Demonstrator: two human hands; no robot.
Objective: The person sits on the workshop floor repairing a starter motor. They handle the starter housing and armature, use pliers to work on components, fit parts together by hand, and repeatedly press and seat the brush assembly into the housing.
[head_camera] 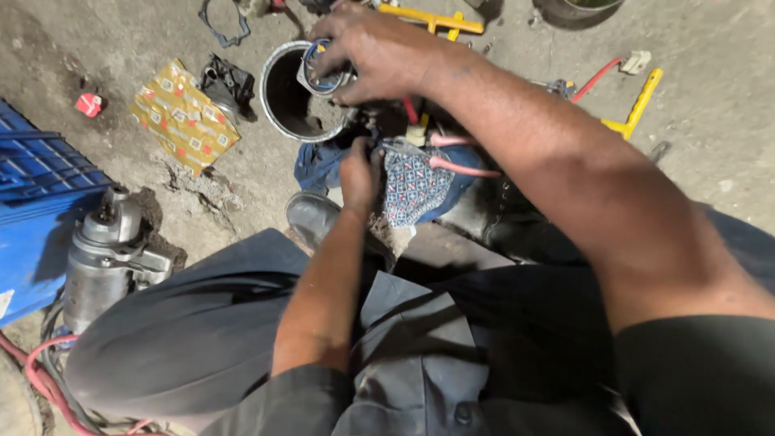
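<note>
Two bare hands work low over a dusty concrete floor [710,105]. The right hand [375,48] grips a round metal part with blue windings [321,74] at the rim of a hollow metal cylinder [291,93]. The left hand [359,173] closes on a patterned cloth [416,187] (pink wires [464,168] lie just beside it). A starter motor [105,250] stands well apart.

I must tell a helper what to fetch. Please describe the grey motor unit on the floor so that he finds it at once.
Start at the blue crate at the left edge. The grey metal motor unit stands upright against it, beside the person's knee. Unlike the open metal cylinder further up, it is closed and lumpy, with red cables below it.
</note>
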